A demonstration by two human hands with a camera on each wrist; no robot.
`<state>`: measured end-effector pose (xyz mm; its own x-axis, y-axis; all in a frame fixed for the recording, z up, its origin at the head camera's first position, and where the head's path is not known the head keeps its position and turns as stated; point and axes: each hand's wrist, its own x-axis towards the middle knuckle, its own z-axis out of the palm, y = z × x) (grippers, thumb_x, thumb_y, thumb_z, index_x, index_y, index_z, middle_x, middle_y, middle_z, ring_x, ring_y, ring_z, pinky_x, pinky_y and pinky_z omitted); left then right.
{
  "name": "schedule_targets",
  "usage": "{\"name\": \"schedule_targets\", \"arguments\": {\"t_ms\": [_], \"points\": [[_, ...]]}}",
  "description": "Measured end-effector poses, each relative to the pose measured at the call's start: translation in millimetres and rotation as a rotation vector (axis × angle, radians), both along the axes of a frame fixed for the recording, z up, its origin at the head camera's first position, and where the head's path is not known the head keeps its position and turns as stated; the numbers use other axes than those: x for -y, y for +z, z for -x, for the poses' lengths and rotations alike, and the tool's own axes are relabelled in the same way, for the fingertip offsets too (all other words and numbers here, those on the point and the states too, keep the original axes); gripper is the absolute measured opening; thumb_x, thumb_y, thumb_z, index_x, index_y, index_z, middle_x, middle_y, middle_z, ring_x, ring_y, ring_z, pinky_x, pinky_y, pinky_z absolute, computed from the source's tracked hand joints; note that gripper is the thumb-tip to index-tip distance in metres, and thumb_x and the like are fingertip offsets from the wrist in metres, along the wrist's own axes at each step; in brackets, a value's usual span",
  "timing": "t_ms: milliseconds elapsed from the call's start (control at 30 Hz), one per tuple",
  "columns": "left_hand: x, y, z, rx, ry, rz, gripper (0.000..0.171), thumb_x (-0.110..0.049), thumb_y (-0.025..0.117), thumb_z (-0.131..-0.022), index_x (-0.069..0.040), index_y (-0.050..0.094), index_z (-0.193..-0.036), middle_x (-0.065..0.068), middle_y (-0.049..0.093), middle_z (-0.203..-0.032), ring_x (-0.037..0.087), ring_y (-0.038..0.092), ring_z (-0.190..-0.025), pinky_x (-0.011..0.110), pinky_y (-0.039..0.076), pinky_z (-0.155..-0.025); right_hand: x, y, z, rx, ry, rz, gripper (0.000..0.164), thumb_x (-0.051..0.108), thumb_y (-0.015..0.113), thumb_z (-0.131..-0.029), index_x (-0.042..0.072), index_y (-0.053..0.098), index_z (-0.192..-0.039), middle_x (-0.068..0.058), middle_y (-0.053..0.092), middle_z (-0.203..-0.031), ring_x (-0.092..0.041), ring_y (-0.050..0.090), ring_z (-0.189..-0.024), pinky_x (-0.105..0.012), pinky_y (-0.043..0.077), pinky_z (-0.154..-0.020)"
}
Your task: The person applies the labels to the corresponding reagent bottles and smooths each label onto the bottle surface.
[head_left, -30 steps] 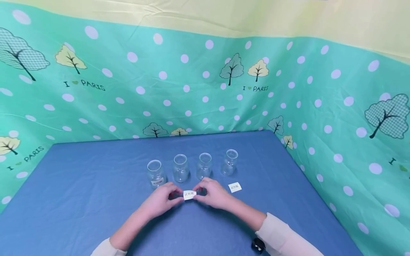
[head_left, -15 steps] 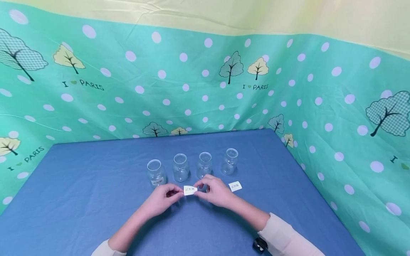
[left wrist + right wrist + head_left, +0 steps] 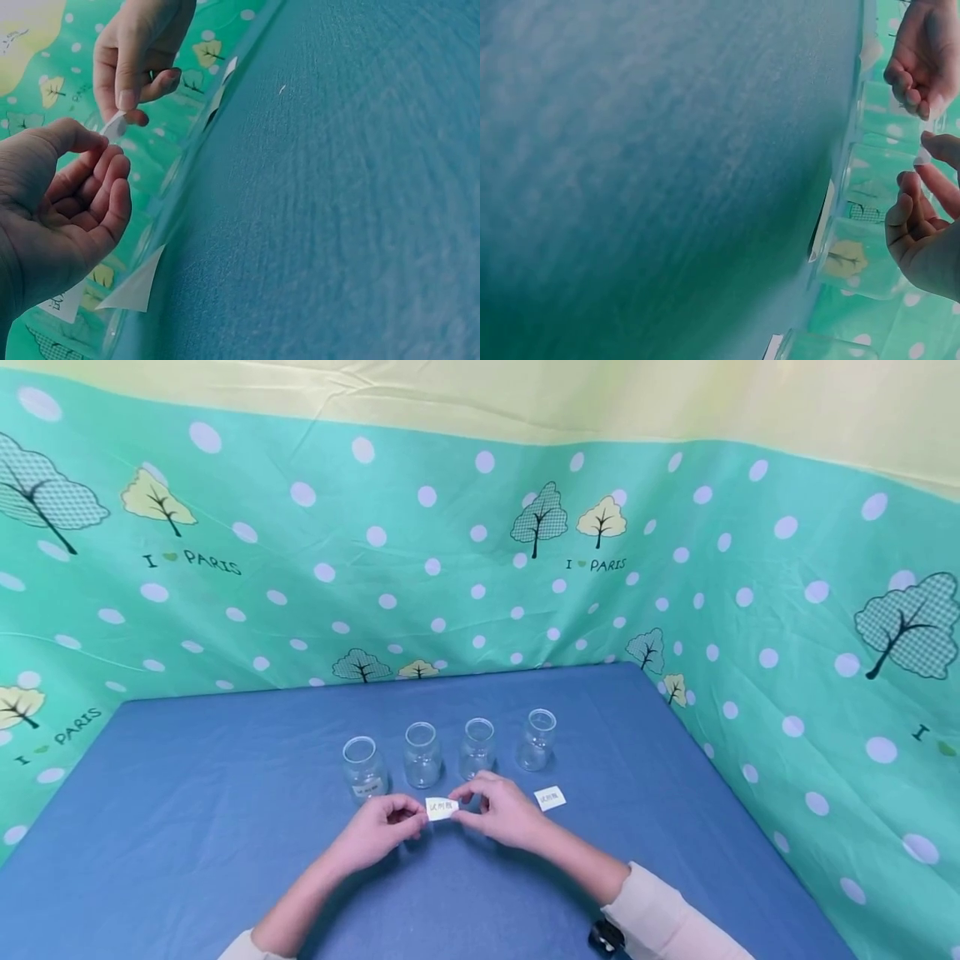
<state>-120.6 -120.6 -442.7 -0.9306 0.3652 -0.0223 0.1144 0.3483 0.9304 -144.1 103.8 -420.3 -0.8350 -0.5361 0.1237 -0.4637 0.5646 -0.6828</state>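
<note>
Between my two hands is a small white paper label point(image 3: 442, 808) with handwriting. My left hand point(image 3: 381, 831) pinches its left end, while thumb and fingers of my right hand point(image 3: 502, 810) pinch the right end. In the left wrist view the label point(image 3: 114, 129) bridges the two sets of fingertips, held above the blue table. Just beyond my left hand stands a glass jar point(image 3: 362, 760) with a similar written label point(image 3: 368, 788) on its front. Two more jars, a near-middle jar point(image 3: 422, 756) and its neighbour jar point(image 3: 477, 748), stand right behind the label and carry no visible label.
A further glass jar point(image 3: 537, 741) stands at the right end of the row, with a written label point(image 3: 550, 797) lying on the blue tabletop point(image 3: 187, 802) before it. A black object point(image 3: 604, 936) sits by the right sleeve. Printed green cloth point(image 3: 300, 577) hangs behind.
Both hands have raised the label slightly and shifted a little; its written side now faces me more flatly. The jars and the label on the table stay put.
</note>
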Motion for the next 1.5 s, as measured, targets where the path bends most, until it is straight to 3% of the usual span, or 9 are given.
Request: {"name": "schedule_targets", "arguments": {"t_ms": [200,400,700,867,1067,1500], "points": [[-1,-2.3,-0.5,0.008,0.050,-0.009,0.019,-0.014,0.063,-0.088,0.004,0.064,-0.092,0.008,0.064,-0.074,0.014,0.059,-0.064,0.023,0.047,-0.054,2,3.6,-1.1,-0.055,-0.003,0.032,0.032,0.024,0.072,-0.082,0.012,0.066,-0.110,-0.006,0.060,-0.094,0.000,0.043,-0.056,-0.017,0.041,-0.052],[-5,0.0,-0.9,0.013,0.108,0.009,0.016,-0.015,0.062,-0.088,0.000,0.064,-0.090,0.006,0.063,-0.073,0.014,0.059,-0.064,0.023,0.047,-0.054,4,7.2,-5.5,-0.130,-0.059,0.069,0.022,0.022,0.074,-0.080,0.015,0.070,-0.101,0.002,0.058,-0.083,0.001,0.042,-0.056,-0.015,0.041,-0.053],[-9,7.6,-4.4,-0.017,0.026,-0.023,0.016,-0.013,0.061,-0.089,0.002,0.064,-0.091,0.015,0.065,-0.078,0.008,0.059,-0.067,0.020,0.048,-0.059,11,5.8,-14.0,-0.247,0.035,0.060,0.012,0.021,0.073,-0.081,0.016,0.072,-0.092,0.003,0.055,-0.073,-0.012,0.052,-0.060,-0.009,0.039,-0.056],[-10,10.8,-6.3,-0.012,-0.028,-0.075,0.020,-0.017,0.060,-0.090,0.002,0.064,-0.094,0.023,0.065,-0.085,0.004,0.060,-0.069,0.023,0.050,-0.064,13,6.4,-15.6,-0.197,0.050,0.095,0.011,0.019,0.073,-0.081,0.015,0.072,-0.091,0.001,0.057,-0.072,-0.016,0.054,-0.061,-0.009,0.040,-0.056],[-10,14.5,-7.8,-0.005,-0.046,-0.120,0.023,-0.018,0.060,-0.091,0.003,0.065,-0.098,0.025,0.064,-0.086,0.010,0.061,-0.070,0.029,0.053,-0.067,13,6.2,-15.4,-0.163,0.033,0.149,0.010,0.019,0.073,-0.081,0.015,0.073,-0.089,0.002,0.058,-0.071,0.002,0.042,-0.057,-0.011,0.039,-0.053],[-9,11.8,-5.5,-0.034,-0.037,-0.115,0.021,-0.017,0.061,-0.090,0.003,0.066,-0.096,0.022,0.065,-0.081,0.013,0.062,-0.070,0.027,0.052,-0.065,14,6.1,-14.3,-0.120,0.019,0.153,0.010,0.020,0.073,-0.081,0.015,0.073,-0.090,0.003,0.060,-0.073,0.004,0.042,-0.058,-0.013,0.040,-0.053]]}}
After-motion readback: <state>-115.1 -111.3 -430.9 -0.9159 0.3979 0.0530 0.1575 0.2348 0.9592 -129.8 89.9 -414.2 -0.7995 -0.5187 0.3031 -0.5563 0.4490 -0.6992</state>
